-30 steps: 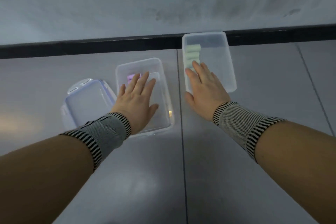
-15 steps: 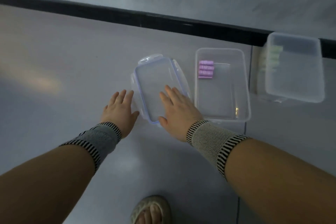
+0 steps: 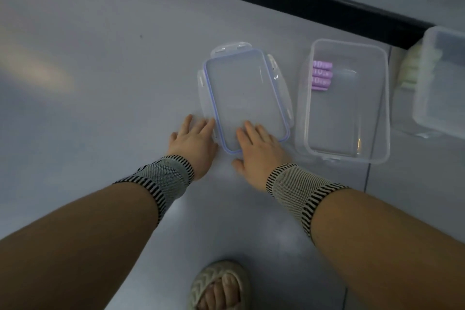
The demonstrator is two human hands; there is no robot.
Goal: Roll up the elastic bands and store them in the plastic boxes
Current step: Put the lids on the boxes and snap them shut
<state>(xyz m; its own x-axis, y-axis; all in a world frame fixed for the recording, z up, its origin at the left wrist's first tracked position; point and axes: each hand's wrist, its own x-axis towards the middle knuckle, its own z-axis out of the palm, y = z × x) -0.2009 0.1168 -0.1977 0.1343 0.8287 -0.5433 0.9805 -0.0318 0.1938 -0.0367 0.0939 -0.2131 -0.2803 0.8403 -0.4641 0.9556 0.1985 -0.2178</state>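
Both hands have come further onto the lid since half a second ago: then my left hand lay on the floor apart from it, now its fingers touch the lid's left edge.

Largest first, the grey floor (image 3: 100,83) carries everything, with a black strip along its far side. My arms reach in from below, each with a striped wristband. The box (image 3: 377,153) just right of the lid stands uncovered, and a second box (image 3: 427,118) sits further right, cut off by the frame, with pale green rolls (image 3: 410,73) at its left end. The lid (image 3: 246,88) lies flat, blue seal showing. My right hand (image 3: 259,151) rests flat on its near end, fingers straight, grasping nothing; my left hand (image 3: 193,141) is likewise released, fingertips against the rim. Smallest, the purple rolls (image 3: 321,75) lie stacked at the near box's far left corner.

I judge that box's rolling done, and closing it with this lid comes next.
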